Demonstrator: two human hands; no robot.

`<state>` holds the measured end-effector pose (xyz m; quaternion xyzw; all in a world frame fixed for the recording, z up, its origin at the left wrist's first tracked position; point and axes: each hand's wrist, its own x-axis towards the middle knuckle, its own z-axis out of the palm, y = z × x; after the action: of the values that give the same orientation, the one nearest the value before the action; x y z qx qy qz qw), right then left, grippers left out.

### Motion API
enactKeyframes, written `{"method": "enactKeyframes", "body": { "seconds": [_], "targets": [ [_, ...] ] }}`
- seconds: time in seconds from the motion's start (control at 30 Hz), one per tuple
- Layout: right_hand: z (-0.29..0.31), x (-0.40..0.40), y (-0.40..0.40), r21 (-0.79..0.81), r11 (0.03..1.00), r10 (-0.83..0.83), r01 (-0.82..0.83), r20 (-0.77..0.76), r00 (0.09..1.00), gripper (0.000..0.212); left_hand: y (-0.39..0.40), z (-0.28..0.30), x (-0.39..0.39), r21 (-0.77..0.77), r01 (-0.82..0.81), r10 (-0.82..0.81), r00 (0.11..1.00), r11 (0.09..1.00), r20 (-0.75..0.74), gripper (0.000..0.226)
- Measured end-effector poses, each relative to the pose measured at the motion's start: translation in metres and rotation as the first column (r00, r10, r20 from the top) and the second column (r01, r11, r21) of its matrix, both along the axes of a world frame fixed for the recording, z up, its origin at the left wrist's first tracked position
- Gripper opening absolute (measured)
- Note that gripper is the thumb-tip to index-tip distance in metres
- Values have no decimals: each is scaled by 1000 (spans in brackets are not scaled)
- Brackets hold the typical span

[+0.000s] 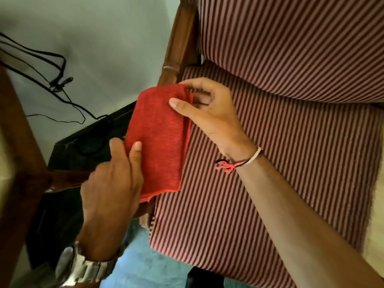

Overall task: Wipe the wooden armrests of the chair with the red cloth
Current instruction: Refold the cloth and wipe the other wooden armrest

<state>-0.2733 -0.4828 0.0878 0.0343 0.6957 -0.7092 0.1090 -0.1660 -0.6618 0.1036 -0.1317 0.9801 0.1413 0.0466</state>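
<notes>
My left hand (112,183) holds the near part of the red cloth (158,140): the thumb lies on top of the fabric and the other fingers are closed under its left edge, so the hand is clamped on the cloth. On this wrist I wear a metal wristwatch (83,265). My right hand (205,113) holds the far right part of the same cloth. Its thumb presses flat on the top surface, and the fingers curl around the far corner, where the fabric bunches a little. On the right wrist there is a thread bracelet (239,163) with red tassel ends and a pale band.

The cloth is folded into a long rectangle and it lies along the wooden armrest (170,75) on the left side of the chair, covering most of it. Only the far end of the armrest shows beyond the cloth, where it meets the wooden back post (182,30). The right edge of the cloth touches the seat cushion (280,163), which has thin red and pale stripes. The back cushion (291,38) has the same stripes and stands behind the seat.

To the left of the chair I see a black device (83,146), and thin black cables (52,80) hang against the pale wall (104,38). At the far left there is another wooden frame (18,142), blurred. Below the seat a blue floor (145,267) shows.
</notes>
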Motion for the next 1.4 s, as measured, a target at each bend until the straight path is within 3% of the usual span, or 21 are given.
{"method": "enactKeyframes", "body": {
  "seconds": [0.13,0.23,0.3,0.37,0.47,0.5,0.57,0.6,0.67,0.73,0.93,1.07,1.2,1.4],
  "targets": [
    [-21,-8,-24,136,991,-4,3,5,1000,38,-18,-18,-15,-129,-5,18,995,992,102,35],
    [-33,-10,-37,237,971,-26,32,-29,999,38,-22,-31,-22,-134,-25,52,977,991,205,40],
    [-40,-13,-42,280,958,-38,59,-80,996,38,-24,-36,-29,-96,-25,39,989,995,144,40],
    [-47,-15,-43,282,955,-59,93,-129,990,36,-23,-37,-36,22,68,-68,997,997,21,42],
    [-66,-15,-38,332,915,-153,228,-236,960,25,-17,-40,-47,150,318,-317,948,936,-31,64],
    [-77,-13,-32,413,866,-165,281,-295,941,26,-14,-43,-49,174,373,-374,927,911,-32,65],
    [-112,-3,-13,700,656,-55,284,-331,942,37,-9,-53,-53,187,409,-415,910,893,-8,61],
    [-129,6,-2,847,503,49,172,-227,973,45,-7,-57,-53,158,418,-423,906,895,-2,60],
    [-159,28,15,962,255,221,-101,43,974,61,-6,-63,-52,72,451,-451,892,890,-10,61],
    [-182,46,26,976,174,321,-134,73,944,66,-8,-68,-51,9,498,-498,867,867,-25,61],
    [-210,48,27,995,96,317,0,-31,948,67,-9,-76,-65,-53,592,-594,804,804,-28,57],
    [-215,49,29,993,109,328,48,-82,941,67,6,-80,-108,-143,610,-619,785,779,-27,61],
    [-216,48,31,989,128,331,69,-108,937,67,19,-79,-143,-139,584,-596,801,799,-60,62],
    [-217,46,32,988,134,333,78,-119,935,67,3,-80,-70,-129,575,-584,811,808,-41,61]
  ]
}}
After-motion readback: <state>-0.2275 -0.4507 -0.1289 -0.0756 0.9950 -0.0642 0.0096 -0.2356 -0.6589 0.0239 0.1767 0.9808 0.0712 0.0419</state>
